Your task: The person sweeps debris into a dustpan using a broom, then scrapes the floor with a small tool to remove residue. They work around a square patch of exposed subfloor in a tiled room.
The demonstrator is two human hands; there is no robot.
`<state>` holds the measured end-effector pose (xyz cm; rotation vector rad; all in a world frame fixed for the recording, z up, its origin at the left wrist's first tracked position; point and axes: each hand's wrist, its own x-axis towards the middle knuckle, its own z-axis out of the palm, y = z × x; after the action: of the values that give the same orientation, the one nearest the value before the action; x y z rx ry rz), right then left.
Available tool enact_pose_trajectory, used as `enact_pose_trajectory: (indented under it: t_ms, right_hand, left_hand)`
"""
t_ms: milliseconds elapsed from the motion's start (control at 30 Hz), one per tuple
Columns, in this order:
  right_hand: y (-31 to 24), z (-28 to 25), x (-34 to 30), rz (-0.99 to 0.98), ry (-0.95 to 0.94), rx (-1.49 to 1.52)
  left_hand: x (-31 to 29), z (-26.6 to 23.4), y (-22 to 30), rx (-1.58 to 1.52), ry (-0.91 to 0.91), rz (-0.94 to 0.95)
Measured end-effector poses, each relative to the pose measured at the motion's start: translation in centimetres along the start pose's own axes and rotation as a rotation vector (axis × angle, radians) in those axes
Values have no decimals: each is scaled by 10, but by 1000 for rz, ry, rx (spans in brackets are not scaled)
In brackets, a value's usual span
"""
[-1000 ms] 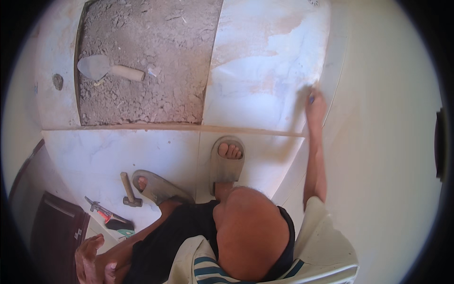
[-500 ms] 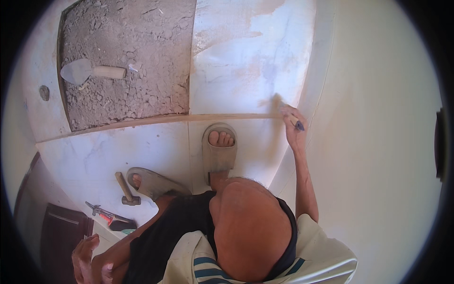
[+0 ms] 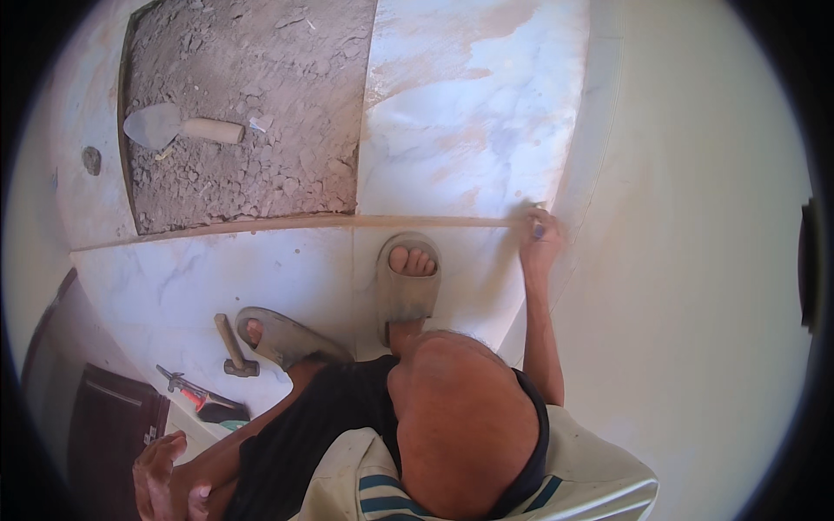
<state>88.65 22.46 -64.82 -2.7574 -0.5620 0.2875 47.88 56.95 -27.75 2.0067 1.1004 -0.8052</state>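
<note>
Underfoot, white marble-look floor tiles (image 3: 200,278), grey-veined, smeared tan toward the top. Set among them, a four-sided bed of crumbly grey-brown rubble (image 3: 295,78). At right, a smooth cream-coloured wall (image 3: 704,260), edged low by pale, narrow skirting (image 3: 599,95). Lower left, a dark reddish-brown panelled door or cabinet (image 3: 100,443); cannot tell which. Light soft, bluish on tiles.

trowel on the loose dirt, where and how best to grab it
Probably by its pale, rounded handle, coming from above and the picture's right: the trowel lies with its blade pointing left, and the handle's free end faces right, uncovered, over the dirt.
</note>
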Motion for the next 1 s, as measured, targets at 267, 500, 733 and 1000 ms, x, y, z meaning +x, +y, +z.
enact_pose_trajectory:
  t_ms: [267,500,733,1000]
  right_hand:
    - [-120,68,-78,-297,-518,706]
    - [-6,-9,22,-206,41,147]
    - [-91,73,-36,-326,-246,457]
    - [-48,11,25,-374,28,388]
  left_hand:
    - [-14,-14,23,21,-115,-131]
    - [-11,-13,18,-185,-119,-363]
    - [-15,-16,37,-487,-93,-536]
    - [-10,-15,20,-22,-79,-129]
